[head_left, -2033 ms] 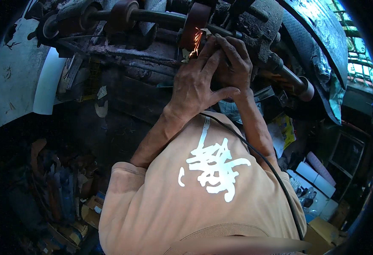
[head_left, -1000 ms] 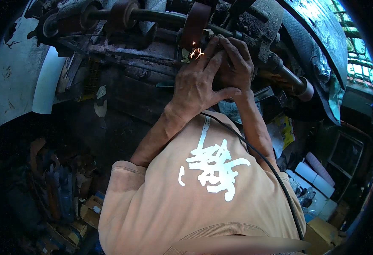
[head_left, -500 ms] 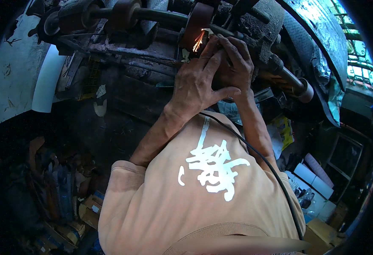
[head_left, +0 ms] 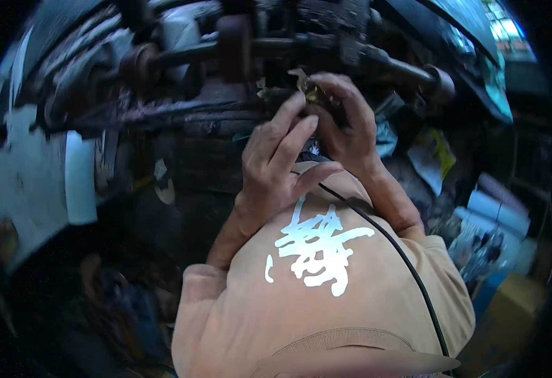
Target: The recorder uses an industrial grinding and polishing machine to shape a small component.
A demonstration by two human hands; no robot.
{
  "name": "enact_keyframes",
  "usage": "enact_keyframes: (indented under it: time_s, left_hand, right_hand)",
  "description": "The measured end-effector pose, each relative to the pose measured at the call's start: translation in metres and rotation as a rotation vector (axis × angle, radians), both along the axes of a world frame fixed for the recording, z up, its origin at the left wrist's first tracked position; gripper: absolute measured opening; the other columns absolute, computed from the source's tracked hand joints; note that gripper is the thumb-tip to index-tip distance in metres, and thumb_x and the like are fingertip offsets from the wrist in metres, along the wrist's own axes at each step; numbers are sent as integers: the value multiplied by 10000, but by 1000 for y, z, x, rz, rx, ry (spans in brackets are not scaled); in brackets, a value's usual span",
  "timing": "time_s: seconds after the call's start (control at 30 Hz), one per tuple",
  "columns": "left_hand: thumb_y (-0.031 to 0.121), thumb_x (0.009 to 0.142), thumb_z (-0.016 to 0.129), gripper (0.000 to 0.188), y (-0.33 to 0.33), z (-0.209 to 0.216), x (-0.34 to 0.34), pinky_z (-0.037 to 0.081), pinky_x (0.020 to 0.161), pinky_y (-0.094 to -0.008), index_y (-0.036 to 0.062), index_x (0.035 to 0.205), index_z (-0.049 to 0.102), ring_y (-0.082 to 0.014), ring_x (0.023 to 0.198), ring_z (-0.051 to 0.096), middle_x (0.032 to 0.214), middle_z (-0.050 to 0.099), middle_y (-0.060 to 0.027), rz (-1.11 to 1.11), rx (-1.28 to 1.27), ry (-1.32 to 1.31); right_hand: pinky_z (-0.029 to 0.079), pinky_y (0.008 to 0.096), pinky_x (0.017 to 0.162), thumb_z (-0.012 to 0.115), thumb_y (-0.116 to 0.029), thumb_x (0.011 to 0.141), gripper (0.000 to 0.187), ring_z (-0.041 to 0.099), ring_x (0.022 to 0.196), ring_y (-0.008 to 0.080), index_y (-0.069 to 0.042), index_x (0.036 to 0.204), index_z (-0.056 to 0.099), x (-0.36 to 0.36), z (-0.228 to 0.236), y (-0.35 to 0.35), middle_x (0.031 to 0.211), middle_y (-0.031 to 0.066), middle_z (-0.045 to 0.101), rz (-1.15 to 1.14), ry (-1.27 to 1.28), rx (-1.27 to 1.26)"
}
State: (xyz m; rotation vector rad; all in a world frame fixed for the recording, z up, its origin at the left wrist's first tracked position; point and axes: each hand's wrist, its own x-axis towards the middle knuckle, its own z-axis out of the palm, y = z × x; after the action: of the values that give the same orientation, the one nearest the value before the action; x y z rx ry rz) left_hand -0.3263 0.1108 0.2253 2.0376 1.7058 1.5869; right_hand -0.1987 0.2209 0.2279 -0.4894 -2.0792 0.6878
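A small brass-coloured metal piece [head_left: 312,96], uneven in outline, is held up in front of the machine. My right hand [head_left: 354,129] pinches it with thumb and fingers curled round it. From the other side my left hand [head_left: 276,154] reaches it with its front fingertips, its thumb stretched out toward the right wrist. The fingers cover part of the piece, so its full shape is hidden. Just beyond the hands, a reddish-brown grinding wheel [head_left: 233,47] sits on a long shaft [head_left: 276,45]; the piece is apart from it.
Another wheel [head_left: 138,63] is on the shaft to the left, and a pale roller [head_left: 441,85] on its right end. A white curved sheet [head_left: 80,179] stands at the left. A yellow-and-white bag [head_left: 432,157] and a cardboard box [head_left: 509,309] lie on the right. A black cable [head_left: 389,236] crosses my shirt.
Both hands have drawn the metal piece back from the wheel, and the orange sparks are gone. The view has shifted, so the machine's wheels appear farther left.
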Motion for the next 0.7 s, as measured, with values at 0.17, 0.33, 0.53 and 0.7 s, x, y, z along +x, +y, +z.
enact_keyframes:
  time_s: [0.17, 0.33, 0.53, 0.7]
  left_hand:
    - [304, 892, 736, 424, 14, 2, 31, 564, 847, -304, -4, 1171, 650, -231, 904, 706, 1042, 697, -182, -266, -566, -667]
    - [254, 946, 679, 368, 41, -14, 80, 564, 842, -289, -1, 1210, 658, -183, 914, 695, 1051, 709, -113, -529, -811, -975]
    - [230, 1001, 591, 315, 63, -31, 127, 549, 877, -276, 5, 1210, 661, -168, 914, 695, 1038, 714, -104, -777, -1063, -1037]
    - [221, 1028, 528, 340, 66, -44, 158, 527, 944, -330, -22, 1251, 611, -186, 1013, 669, 1133, 678, -123, -826, -1191, -1178]
  right_hand:
    - [527, 313, 698, 683, -18, 872, 515, 646, 890, 207, -31, 1313, 417, 76, -13, -40, 1056, 163, 580, -73, 33, -469]
    - [569, 305, 665, 701, 5, 830, 517, 631, 792, 241, -107, 1296, 508, 125, -12, -49, 1078, 135, 558, -419, -150, -127]
    - [574, 329, 683, 718, 10, 768, 547, 622, 852, 239, -107, 1287, 595, 175, -12, -70, 1107, 129, 560, -635, -363, -111]
    - [566, 352, 737, 665, 24, 764, 536, 617, 921, 285, -88, 1285, 608, 201, -2, -78, 1109, 134, 571, -679, -517, -200]
